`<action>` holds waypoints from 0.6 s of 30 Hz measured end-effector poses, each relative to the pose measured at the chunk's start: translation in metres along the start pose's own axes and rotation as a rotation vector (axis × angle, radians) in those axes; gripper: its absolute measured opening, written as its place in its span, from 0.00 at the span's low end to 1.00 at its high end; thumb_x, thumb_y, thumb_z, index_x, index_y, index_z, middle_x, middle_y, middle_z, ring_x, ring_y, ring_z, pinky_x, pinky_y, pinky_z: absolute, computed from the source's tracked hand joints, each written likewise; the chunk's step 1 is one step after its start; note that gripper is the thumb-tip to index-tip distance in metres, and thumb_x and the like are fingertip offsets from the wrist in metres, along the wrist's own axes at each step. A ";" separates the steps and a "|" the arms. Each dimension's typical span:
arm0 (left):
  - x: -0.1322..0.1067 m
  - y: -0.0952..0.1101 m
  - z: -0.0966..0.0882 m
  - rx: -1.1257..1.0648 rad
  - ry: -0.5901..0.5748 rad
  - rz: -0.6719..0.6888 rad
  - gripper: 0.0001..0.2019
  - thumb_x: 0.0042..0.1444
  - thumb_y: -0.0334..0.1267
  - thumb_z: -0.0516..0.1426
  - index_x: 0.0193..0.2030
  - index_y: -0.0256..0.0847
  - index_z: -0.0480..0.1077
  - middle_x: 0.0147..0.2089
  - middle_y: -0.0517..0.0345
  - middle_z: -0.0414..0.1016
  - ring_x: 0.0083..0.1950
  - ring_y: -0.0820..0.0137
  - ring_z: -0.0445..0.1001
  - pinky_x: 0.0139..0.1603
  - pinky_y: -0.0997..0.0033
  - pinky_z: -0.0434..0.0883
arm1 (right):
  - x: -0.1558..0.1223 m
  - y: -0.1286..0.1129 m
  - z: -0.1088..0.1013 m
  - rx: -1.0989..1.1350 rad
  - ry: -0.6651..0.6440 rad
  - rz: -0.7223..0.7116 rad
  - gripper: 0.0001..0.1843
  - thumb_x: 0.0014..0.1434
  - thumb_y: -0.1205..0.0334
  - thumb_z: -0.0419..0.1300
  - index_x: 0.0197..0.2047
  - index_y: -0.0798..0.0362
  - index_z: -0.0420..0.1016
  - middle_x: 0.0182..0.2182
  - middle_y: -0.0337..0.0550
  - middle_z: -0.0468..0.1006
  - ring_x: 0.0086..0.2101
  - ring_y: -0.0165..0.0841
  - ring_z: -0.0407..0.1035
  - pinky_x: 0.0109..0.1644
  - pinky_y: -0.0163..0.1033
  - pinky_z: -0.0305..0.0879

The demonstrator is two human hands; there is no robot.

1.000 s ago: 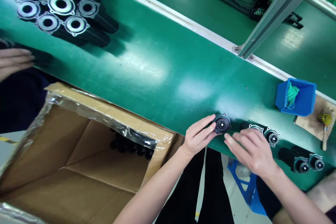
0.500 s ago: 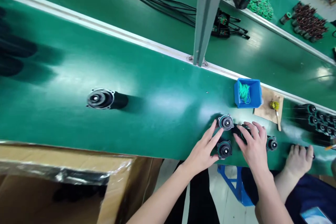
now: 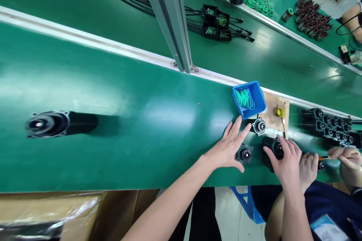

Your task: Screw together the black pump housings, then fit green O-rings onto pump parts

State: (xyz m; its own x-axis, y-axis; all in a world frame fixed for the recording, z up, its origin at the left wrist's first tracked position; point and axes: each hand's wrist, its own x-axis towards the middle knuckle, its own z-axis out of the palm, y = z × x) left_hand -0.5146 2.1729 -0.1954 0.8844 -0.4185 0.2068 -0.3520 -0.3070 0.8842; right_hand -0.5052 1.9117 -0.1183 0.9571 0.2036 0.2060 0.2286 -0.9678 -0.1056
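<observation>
My left hand [image 3: 229,147] lies flat and open on the green belt [image 3: 127,120], fingers stretched out beside an upright black motor [image 3: 244,153] with a green ring. A second black motor [image 3: 259,126] stands just past its fingertips. My right hand [image 3: 287,162] is curled over a third black motor [image 3: 273,147] lying on the belt and grips it. A lone black motor [image 3: 56,123] lies on its side far to the left.
A blue bin [image 3: 249,99] of green rings sits beside a cardboard pad with a yellow-capped brush [image 3: 280,113]. A row of black motors [image 3: 328,125] lies at the right, where another person's hands [image 3: 346,157] work. A metal post [image 3: 169,19] rises from the rail. A cardboard box [image 3: 56,214] stands below.
The view has swung right. The lone motor has drifted left along the belt. My left hand has slid forward and flattened; my right hand has closed over a motor lying on the belt.
</observation>
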 end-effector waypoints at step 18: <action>-0.063 0.038 -0.019 0.242 0.387 -0.139 0.52 0.54 0.36 0.74 0.80 0.51 0.51 0.81 0.43 0.55 0.79 0.44 0.58 0.76 0.33 0.65 | 0.127 -0.044 0.035 0.267 -0.201 -0.026 0.15 0.69 0.51 0.64 0.51 0.52 0.83 0.43 0.47 0.79 0.34 0.39 0.73 0.42 0.44 0.69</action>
State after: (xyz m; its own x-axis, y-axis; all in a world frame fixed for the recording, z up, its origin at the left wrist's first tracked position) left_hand -0.5782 2.2038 -0.1669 0.9612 -0.0244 0.2747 -0.2429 -0.5469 0.8012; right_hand -0.3872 1.9858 -0.1210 0.9601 0.2790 0.0189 0.2669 -0.8940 -0.3599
